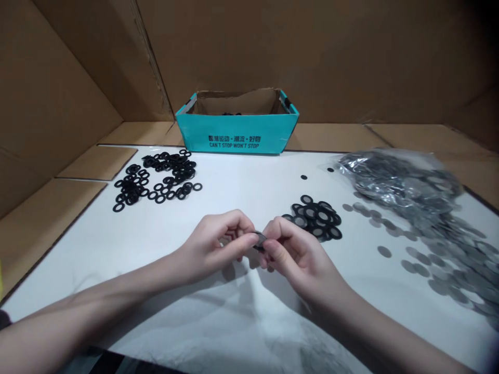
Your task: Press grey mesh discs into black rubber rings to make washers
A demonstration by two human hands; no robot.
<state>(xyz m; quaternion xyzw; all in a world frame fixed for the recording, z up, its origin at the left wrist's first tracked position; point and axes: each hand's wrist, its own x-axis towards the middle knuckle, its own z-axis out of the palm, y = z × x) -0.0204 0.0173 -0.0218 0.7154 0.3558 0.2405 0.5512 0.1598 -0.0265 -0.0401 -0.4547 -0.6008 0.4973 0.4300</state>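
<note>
Between my two hands is a black ring with a grey disc (259, 239) at its middle, tilted over the table. My left hand (222, 240) pinches its left edge with thumb and forefinger. On the right edge, the thumb and bent fingers of my right hand (298, 254) are closed on the same piece. How firmly the disc sits in the ring I cannot tell. Just beyond my right hand lies a pile of black rings with grey discs in them (317, 217). Loose black rings (167, 176) are heaped at the far left.
Many grey discs (463, 265) spread over the right side, spilling from a clear plastic bag (401, 179). A turquoise box (237, 132) with black pieces inside stands at the back. Two small dark discs (304, 177) lie apart. Cardboard walls (312, 57) surround the white table (237, 182).
</note>
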